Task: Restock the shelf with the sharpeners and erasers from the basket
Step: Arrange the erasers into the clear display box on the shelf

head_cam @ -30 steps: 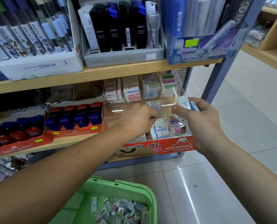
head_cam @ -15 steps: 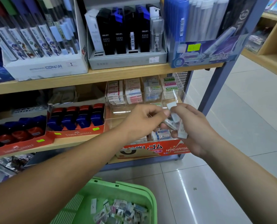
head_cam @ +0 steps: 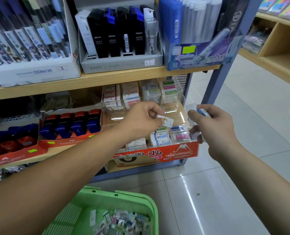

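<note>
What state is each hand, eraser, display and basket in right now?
left hand, pinching one small eraser above the display.
right hand, gripping a handful of erasers.
eraser display, back and front rows stocked, middle row looks mostly bare.
sharpener trays, rows filled.
green basket, on the floor, loose stock inside.

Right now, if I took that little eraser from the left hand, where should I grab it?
Probably pinch the eraser by its free right end, coming from the right: the left hand pinches its other end, so only that flat end sticks out past the fingertips.
</note>
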